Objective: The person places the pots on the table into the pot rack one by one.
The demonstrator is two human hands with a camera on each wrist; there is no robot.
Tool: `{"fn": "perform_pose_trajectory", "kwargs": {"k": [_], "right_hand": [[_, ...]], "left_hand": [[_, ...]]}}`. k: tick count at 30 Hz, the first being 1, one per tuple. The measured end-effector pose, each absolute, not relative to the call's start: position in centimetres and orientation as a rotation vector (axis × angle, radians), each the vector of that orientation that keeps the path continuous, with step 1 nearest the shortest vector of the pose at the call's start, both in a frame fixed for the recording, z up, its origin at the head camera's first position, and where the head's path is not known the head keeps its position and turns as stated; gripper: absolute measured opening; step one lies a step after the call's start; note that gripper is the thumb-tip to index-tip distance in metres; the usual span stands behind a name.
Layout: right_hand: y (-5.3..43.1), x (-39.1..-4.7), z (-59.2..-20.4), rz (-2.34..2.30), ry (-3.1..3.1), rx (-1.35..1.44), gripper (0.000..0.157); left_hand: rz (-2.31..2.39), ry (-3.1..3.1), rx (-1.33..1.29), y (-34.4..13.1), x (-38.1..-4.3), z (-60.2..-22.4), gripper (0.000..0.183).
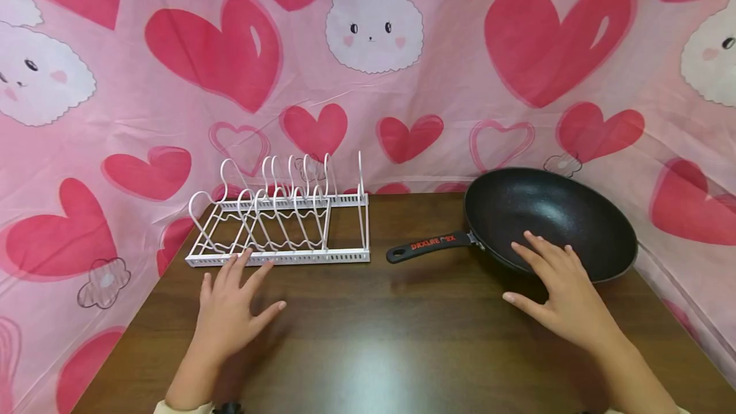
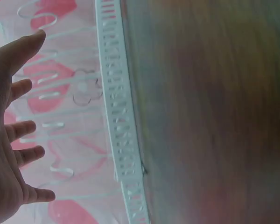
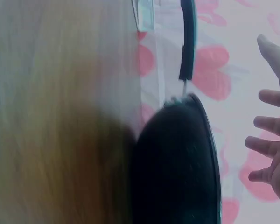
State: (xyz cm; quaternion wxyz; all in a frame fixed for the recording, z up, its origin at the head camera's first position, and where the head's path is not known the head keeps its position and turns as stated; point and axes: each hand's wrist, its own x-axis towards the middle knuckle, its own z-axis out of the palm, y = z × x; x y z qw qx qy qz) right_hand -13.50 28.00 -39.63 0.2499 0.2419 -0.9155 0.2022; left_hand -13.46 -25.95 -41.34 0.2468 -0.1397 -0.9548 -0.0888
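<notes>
A white wire rack (image 1: 276, 257) with upright loops stands on the left of the table. My left hand (image 1: 230, 312), fingers spread, hovers in front of its near rail (image 2: 113, 93); nothing is in it. On the right lies a black frying pan (image 1: 535, 209), deep like a wok, its handle (image 1: 428, 246) pointing left toward the rack. My right hand (image 1: 560, 292) is held with spread fingers at the pan's near side, covering part of the rim in the head view. In the right wrist view a gap shows between that hand and the pan (image 3: 177, 163).
Both things rest on a dark brown wooden table (image 1: 379, 324). A pink cloth (image 1: 356, 94) with hearts and rabbits hangs behind the table and along its sides. Between rack and pan handle there is a narrow gap of bare wood.
</notes>
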Motion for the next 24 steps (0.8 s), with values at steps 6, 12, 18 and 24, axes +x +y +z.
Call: {"fn": "perform_pose_trajectory", "kwargs": {"k": [6,12,18,24], "right_hand": [[26.1,-13.4,-40.4,0.734,-2.399,0.666,0.079],[24.5,-13.7,-41.3,0.837,-2.361,0.642,0.067],[23.1,-14.1,-41.8,0.877,-2.351,0.653,0.059],[22.0,-14.7,-42.1,0.930,-2.325,0.633,0.052]], "left_hand": [[-0.350,-2.556,-0.492,-23.9,-14.0,-41.7,0.070],[-0.508,-2.506,-0.578,-21.7,-14.2,-42.2,0.060],[-0.718,-2.457,-0.664,-19.9,-14.8,-42.5,0.055],[-0.865,-2.516,-0.666,-18.4,-15.5,-42.3,0.049]]}}
